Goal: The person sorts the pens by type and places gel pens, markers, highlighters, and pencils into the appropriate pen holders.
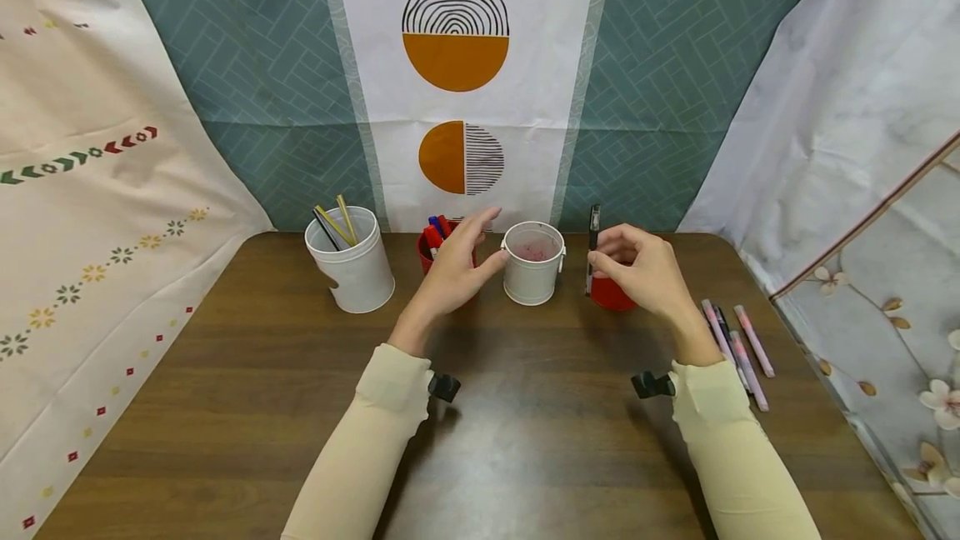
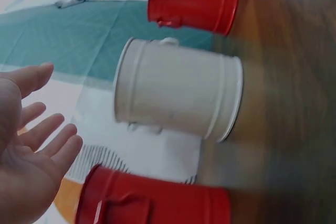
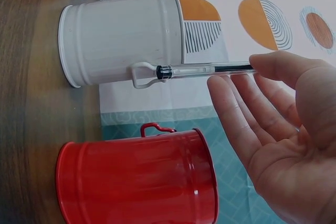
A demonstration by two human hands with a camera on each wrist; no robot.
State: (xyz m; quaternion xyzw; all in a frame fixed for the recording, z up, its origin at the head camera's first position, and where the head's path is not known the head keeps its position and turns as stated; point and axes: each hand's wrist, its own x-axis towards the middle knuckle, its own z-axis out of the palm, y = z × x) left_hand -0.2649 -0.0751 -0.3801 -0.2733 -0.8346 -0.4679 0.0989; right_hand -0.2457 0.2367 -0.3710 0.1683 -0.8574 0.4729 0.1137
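The person's right hand point(image 1: 643, 275) pinches a slim, clear-barrelled pen with black parts point(image 3: 206, 70) between thumb and fingers, gripping it towards its upper half. The pen's long axis stands nearly upright, roughly in line with the sides of the buckets on the brown wood-grain table point(image 1: 517, 423). In the head view it lies just to the left of the holding fingers, between the round white metal bucket point(image 1: 529, 280) and the glossy red metal bucket point(image 3: 136, 182) beneath the right hand, and nearer to the red one.

The relation that seems to matter most is the pen's lower end to the two rims: it hangs outside both mouths. In the right wrist view that end overlaps the white bucket's handle loop point(image 3: 134, 75); whether they touch cannot be told.

The left hand point(image 1: 457, 267) is farther from the pen, across the white bucket, its fingers extended and thumb well apart, holding nothing, near the second red metal bucket point(image 2: 173, 200), which holds markers point(image 1: 432, 237).
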